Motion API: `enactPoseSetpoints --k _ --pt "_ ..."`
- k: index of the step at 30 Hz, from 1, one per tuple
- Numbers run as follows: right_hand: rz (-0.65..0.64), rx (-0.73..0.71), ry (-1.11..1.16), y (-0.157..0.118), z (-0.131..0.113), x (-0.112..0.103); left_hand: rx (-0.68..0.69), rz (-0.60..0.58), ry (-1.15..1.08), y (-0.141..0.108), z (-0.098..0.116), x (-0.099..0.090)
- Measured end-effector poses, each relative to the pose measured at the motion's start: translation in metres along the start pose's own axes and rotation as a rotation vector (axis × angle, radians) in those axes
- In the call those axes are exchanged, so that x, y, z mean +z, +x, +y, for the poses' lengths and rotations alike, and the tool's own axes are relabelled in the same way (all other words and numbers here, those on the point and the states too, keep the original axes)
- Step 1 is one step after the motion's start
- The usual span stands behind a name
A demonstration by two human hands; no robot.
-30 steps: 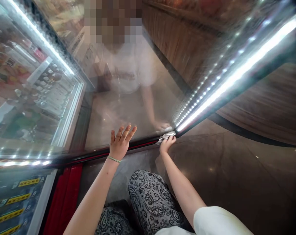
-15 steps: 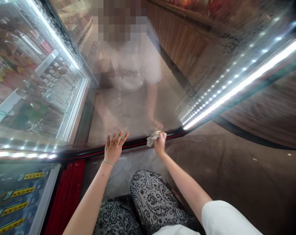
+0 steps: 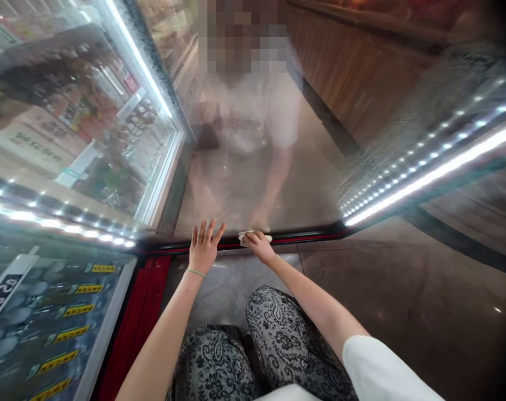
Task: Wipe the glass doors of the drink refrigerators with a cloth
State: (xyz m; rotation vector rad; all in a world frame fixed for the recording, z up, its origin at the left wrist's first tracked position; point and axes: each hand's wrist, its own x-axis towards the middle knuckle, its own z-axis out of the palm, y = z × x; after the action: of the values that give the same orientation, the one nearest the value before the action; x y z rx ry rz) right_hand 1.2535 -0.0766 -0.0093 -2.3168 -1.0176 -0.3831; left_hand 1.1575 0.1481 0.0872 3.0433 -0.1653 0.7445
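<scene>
My left hand (image 3: 204, 248) has its fingers spread and rests against the lower part of the glass pane (image 3: 232, 184), by its dark bottom edge. It holds nothing, and a thin band circles the wrist. To its right, my right hand (image 3: 259, 245) is closed over a pale folded cloth (image 3: 244, 238), pressed on the black edge strip (image 3: 307, 235) with a red line along it. The fingers partly hide the cloth. A faint reflection of a person in a white top shows in the glass.
Bright light strips (image 3: 437, 172) run up the right side. Lit shelves with bottles and boxes (image 3: 31, 139) stand at the left, above a case with yellow labels (image 3: 77, 310) and a red panel (image 3: 142, 312). Patterned trousers (image 3: 278, 328) cover my knees.
My right hand has slid left along the edge strip with the cloth, closer to my left hand. The view has shifted, so the surroundings appear further right. My left hand stays spread on the glass.
</scene>
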Motion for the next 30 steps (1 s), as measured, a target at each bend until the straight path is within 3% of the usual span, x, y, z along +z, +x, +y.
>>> enactPoseSetpoints --k 3,5,9,11,12,14,16,21,24,27,30 --pt "-0.233 -0.228 0.047 0.017 0.006 -0.010 -0.086 -0.016 0.035 -0.014 -0.014 -0.009" --pt "-0.349 -0.318 0.060 0.018 0.028 -0.040 -0.144 -0.025 0.037 -0.022 -0.020 -0.014" --pt "-0.512 -0.426 0.070 0.010 0.085 -0.118 -0.224 -0.060 0.028 -0.027 -0.023 -0.021" --pt "-0.585 -0.478 0.082 0.014 0.100 -0.138 -0.261 -0.085 0.030 -0.027 -0.021 -0.023" --pt "-0.627 -0.512 0.091 0.019 0.100 -0.138 -0.283 -0.091 0.031 -0.027 -0.021 -0.024" --pt "-0.717 -0.594 0.108 0.035 0.085 -0.119 -0.331 -0.096 0.037 -0.030 -0.021 -0.027" --pt "-0.790 -0.690 0.125 0.056 0.054 -0.080 -0.376 -0.096 0.046 -0.038 -0.026 -0.034" --pt "-0.854 -0.896 0.139 0.117 -0.052 0.037 -0.483 -0.068 0.096 -0.082 -0.047 -0.061" --pt "-0.820 -0.962 0.119 0.159 -0.115 0.090 -0.565 -0.060 0.136 -0.115 -0.054 -0.072" --pt "-0.762 -1.005 0.069 0.193 -0.172 0.122 -0.671 -0.071 0.165 -0.144 -0.054 -0.075" --pt "-0.715 -1.047 -0.013 0.212 -0.215 0.131 -0.765 -0.088 0.178 -0.166 -0.052 -0.073"
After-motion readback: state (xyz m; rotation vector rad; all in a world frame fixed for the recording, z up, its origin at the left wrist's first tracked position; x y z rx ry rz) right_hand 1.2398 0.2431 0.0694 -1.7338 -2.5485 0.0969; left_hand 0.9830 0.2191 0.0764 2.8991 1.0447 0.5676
